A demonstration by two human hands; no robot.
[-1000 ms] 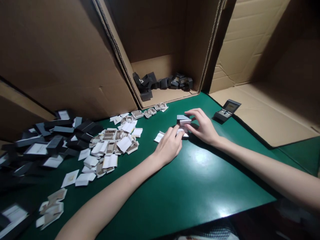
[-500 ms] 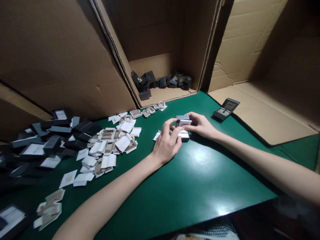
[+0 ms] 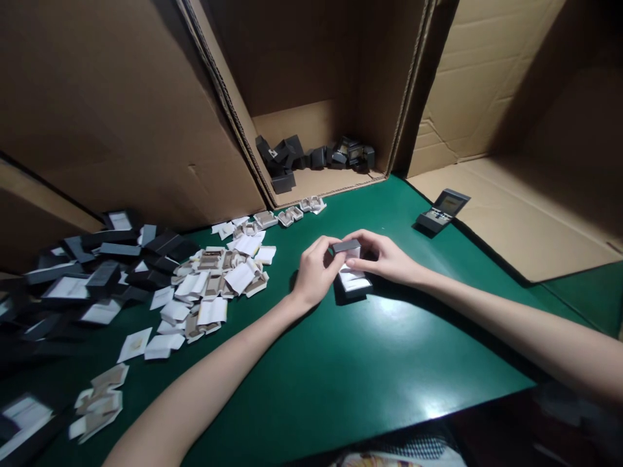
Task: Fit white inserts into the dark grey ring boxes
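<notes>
A small black hinged box (image 3: pixel 357 292) with a white lining stands open on the green table, its lid (image 3: pixel 346 246) raised. My left hand (image 3: pixel 314 269) pinches the lid's left side between thumb and fingers. From the right, my right hand (image 3: pixel 387 258) grips the same lid, its thumb in front by the white inside and its fingers behind. The fingers partly hide the lid's inner face. To the right, apart from both hands, another open black box (image 3: pixel 440 213) shows a light insert.
Left of my arms lie white and grey card inserts (image 3: pixel 214 279) in a loose heap. Beyond them is a pile of black boxes (image 3: pixel 102 279). A large cardboard carton (image 3: pixel 335 189) at the back holds several dark boxes (image 3: pixel 287 159). Another carton (image 3: pixel 511 220) opens at the right.
Both hands have shifted on the box, which now stands nearer me with its white-lined base more visible. The white piece beside my left hand no longer shows.
</notes>
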